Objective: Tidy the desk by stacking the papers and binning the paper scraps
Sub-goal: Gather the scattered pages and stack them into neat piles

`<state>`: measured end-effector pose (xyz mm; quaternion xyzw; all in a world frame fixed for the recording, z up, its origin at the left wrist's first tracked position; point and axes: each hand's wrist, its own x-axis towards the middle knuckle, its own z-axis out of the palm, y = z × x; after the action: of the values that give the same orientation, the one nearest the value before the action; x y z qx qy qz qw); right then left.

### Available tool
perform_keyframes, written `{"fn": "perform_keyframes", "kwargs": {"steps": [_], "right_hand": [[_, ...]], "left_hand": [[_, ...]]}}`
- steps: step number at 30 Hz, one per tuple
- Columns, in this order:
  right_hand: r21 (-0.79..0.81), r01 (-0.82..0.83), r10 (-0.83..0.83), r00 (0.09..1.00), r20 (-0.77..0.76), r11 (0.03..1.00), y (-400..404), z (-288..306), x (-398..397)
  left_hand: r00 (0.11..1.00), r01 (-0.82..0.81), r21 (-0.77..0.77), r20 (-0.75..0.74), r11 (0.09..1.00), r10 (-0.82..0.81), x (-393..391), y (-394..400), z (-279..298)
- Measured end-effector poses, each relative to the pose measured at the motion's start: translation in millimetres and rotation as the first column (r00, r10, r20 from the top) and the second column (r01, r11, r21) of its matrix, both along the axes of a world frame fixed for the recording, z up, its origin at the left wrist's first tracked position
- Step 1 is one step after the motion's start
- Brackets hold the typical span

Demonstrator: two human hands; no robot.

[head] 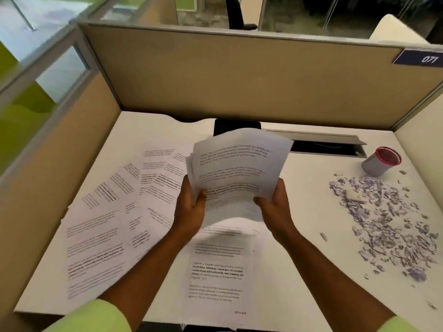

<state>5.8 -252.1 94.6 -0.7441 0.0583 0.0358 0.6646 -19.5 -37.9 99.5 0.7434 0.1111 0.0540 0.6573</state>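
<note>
A sheaf of printed papers (236, 168) is raised above the middle of the white desk (302, 248). My left hand (191, 207) grips its lower left corner, thumb on top. My right hand (275, 204) grips the lower right corner the same way. More printed sheets (112, 221) lie fanned out across the left half of the desk, and one sheet (218, 276) lies flat near the front edge under my arms. A wide scatter of small paper scraps (388, 226) covers the right side of the desk. A small grey bin with a red rim (381, 161) stands behind the scraps.
Beige partition walls (239, 75) enclose the desk at the back and sides. A black object (236, 124) and an open cable tray (321, 144) sit along the back edge. A blue plate marked 071 (419, 57) hangs on the right.
</note>
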Motion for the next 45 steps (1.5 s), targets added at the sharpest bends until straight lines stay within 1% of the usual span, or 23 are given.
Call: {"fn": "perform_keyframes", "kwargs": {"steps": [2, 5, 7, 11, 15, 18, 21, 23, 27, 31, 33, 35, 36, 38, 40, 42, 45], "right_hand": [[0.008, 0.045, -0.045, 0.998, 0.048, 0.999, 1.0, 1.4, -3.7], [0.006, 0.085, -0.085, 0.995, 0.054, 0.996, 1.5, -1.8, -7.6], [-0.006, 0.096, -0.096, 0.995, 0.026, 0.995, 2.7, -5.5, -9.2], [-0.019, 0.068, -0.068, 0.998, -0.016, 0.997, 5.9, -10.9, -10.2], [0.007, 0.071, -0.071, 0.997, -0.007, 0.997, 7.9, -11.4, -10.3], [0.029, 0.087, -0.088, 0.996, 0.007, 0.996, 5.3, -12.0, -12.0], [-0.005, 0.046, -0.046, 0.998, -0.046, 0.999, 7.3, -18.5, -13.3], [-0.016, 0.048, -0.049, 0.996, -0.069, 0.999, 9.1, -24.5, -12.5], [0.007, 0.111, -0.11, 0.993, -0.05, 0.994, 9.9, -26.9, -10.3], [-0.042, 0.072, -0.076, 0.991, -0.108, 0.997, 7.1, -40.2, -12.4], [-0.05, 0.074, -0.078, 0.993, -0.089, 0.996, 6.5, -41.9, -12.4], [-0.038, 0.079, -0.082, 0.995, -0.061, 0.996, 6.4, -42.1, -11.1], [-0.039, 0.074, -0.076, 0.995, -0.068, 0.997, 6.7, -43.3, -10.7], [-0.082, 0.044, -0.053, 0.993, -0.11, 0.996, 8.0, -47.9, -12.2], [-0.164, 0.034, -0.053, 0.992, -0.117, 0.986, 9.2, -53.4, -11.6], [-0.243, 0.047, -0.066, 0.995, -0.071, 0.969, 11.0, -49.8, -6.1], [-0.287, 0.031, -0.031, 1.0, 0.004, 0.957, 12.7, -38.1, 8.7]], "left_hand": [[0.999, 0.018, 0.007, 0.045, 1.0, -0.018, -5.9, -3.0, 3.3], [0.997, 0.004, 0.073, 0.083, 0.997, -0.011, -13.6, -6.7, 7.5], [0.997, -0.004, 0.092, 0.078, 0.996, -0.003, -15.5, -9.4, 6.5], [0.999, -0.024, 0.115, 0.044, 0.993, 0.019, -13.8, -11.4, -0.6], [0.996, -0.081, 0.104, 0.032, 0.991, 0.078, -12.1, -7.1, -4.8], [0.997, -0.072, 0.076, 0.04, 0.994, 0.069, -14.0, -4.3, -6.2], [1.0, -0.005, 0.07, -0.024, 0.998, 0.006, -17.8, -5.4, -7.5], [0.997, 0.021, 0.083, -0.075, 0.996, -0.015, -17.9, -6.6, -11.5], [0.997, -0.002, 0.121, -0.074, 0.993, 0.011, -16.4, -7.5, -15.5], [0.989, 0.039, 0.055, -0.148, 0.998, -0.03, -20.0, -6.9, -26.9], [0.984, 0.018, 0.074, -0.176, 0.997, -0.005, -18.7, -7.2, -33.0], [0.985, -0.016, 0.097, -0.172, 0.995, 0.032, -16.7, -5.9, -37.7], [0.986, -0.006, 0.099, -0.164, 0.995, 0.022, -16.3, -4.8, -41.4], [0.982, 0.052, 0.098, -0.188, 0.994, -0.033, -18.1, -1.6, -52.5], [0.97, 0.084, 0.135, -0.239, 0.987, -0.05, -18.8, 0.4, -59.3], [0.966, 0.067, 0.197, -0.26, 0.978, -0.014, -12.2, 1.9, -59.1], [0.97, -0.006, 0.302, -0.228, 0.953, 0.079, 2.8, 10.3, -46.2]]}}
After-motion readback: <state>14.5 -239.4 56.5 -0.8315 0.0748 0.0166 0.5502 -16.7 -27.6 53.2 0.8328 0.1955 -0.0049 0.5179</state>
